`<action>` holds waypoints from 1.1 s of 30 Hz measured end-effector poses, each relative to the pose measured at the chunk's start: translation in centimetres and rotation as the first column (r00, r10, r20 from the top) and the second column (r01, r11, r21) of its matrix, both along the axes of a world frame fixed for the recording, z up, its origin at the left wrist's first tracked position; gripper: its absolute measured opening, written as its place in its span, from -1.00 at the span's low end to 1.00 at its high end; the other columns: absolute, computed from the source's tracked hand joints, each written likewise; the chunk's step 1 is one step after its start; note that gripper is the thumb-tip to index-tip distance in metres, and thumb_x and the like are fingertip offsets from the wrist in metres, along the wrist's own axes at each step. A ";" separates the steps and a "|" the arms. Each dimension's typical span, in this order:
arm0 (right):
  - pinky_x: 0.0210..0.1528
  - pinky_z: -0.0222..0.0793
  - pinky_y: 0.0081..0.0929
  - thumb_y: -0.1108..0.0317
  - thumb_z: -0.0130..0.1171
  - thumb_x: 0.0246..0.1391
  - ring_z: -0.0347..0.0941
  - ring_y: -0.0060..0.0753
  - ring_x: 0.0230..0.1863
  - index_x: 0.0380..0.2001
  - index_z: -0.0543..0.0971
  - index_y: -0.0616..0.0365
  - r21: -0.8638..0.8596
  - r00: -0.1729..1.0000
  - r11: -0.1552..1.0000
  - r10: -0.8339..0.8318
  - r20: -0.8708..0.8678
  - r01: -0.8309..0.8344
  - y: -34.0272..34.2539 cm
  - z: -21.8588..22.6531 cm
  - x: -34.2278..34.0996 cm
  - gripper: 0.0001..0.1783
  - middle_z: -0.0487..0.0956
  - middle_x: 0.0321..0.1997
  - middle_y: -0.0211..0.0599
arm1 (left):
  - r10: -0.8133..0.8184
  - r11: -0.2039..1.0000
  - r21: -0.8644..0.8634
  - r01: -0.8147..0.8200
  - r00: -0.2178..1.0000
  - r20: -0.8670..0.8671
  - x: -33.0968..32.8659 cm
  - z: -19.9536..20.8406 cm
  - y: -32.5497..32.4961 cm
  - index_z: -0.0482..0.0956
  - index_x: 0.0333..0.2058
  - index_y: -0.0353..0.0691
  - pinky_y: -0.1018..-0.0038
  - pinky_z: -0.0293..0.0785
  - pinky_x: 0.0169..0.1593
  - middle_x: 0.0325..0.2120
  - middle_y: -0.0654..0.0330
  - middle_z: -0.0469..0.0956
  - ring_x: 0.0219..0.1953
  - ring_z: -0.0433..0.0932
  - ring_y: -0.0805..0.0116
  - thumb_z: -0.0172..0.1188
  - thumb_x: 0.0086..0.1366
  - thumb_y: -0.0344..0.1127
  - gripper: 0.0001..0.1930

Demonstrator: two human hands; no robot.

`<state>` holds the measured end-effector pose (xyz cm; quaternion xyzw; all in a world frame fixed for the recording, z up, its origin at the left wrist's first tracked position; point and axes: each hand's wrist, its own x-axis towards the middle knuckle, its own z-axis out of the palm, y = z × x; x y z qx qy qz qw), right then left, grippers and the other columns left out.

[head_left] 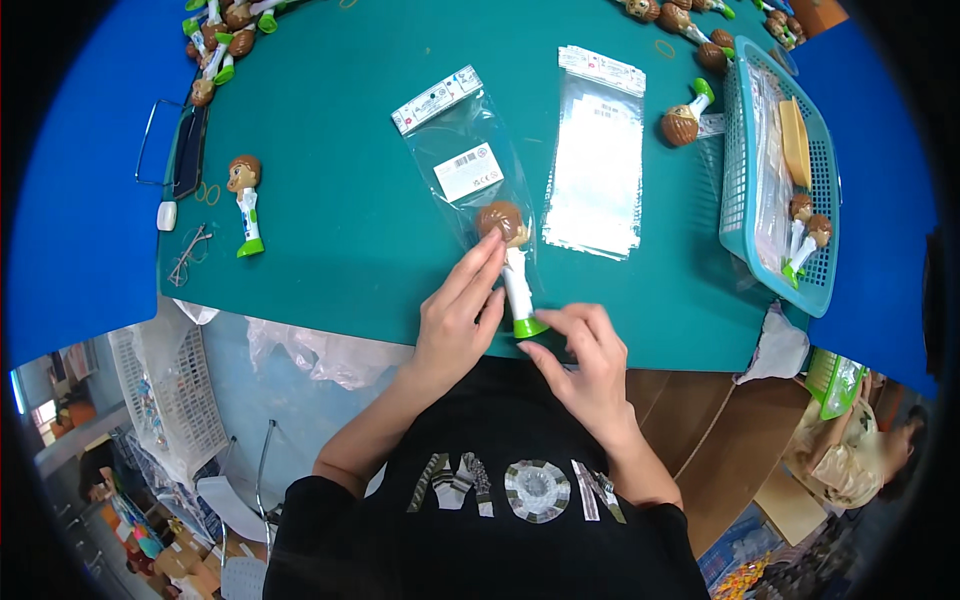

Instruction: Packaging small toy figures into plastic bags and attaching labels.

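Note:
A candy dispenser (pixel 518 285) with a brown-haired head, white stem and green foot lies in front of me, head away from me. Its head overlaps the lower part of a clear plastic bag (pixel 455 150) with a printed header and a white label; I cannot tell how far inside it is. My left hand (pixel 465 305) lays its outstretched fingertips on the head, thumb beside the stem. Thumb and forefinger of my right hand (pixel 585 360) pinch the green foot. To the right rests a stack of clear bags (pixel 597 150).
Another dispenser (pixel 245 205) lies at left near a phone (pixel 190 150) and glasses (pixel 190 255). A turquoise basket (pixel 735 170) at right holds bags, a yellow tray and two dispensers. One dispenser (pixel 685 118) lies beside it. Dispenser piles (pixel 215 45) sit at the far corners.

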<state>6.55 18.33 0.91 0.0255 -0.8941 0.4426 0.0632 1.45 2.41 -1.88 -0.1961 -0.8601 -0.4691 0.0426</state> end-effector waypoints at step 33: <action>-0.16 0.28 -0.38 0.50 0.31 -0.28 0.38 -0.26 -0.17 -0.27 0.52 0.18 0.044 0.953 0.992 0.125 -0.275 -0.117 -1.2 -0.1 -6.3 -0.63 0.44 -0.20 -0.19 | 0.157 0.905 0.363 -0.220 0.968 0.194 0.6 0.4 -4.3 0.45 -0.21 -0.37 0.63 0.49 -0.42 -0.13 0.04 0.44 -0.50 0.54 0.52 0.13 0.10 -0.53 -0.76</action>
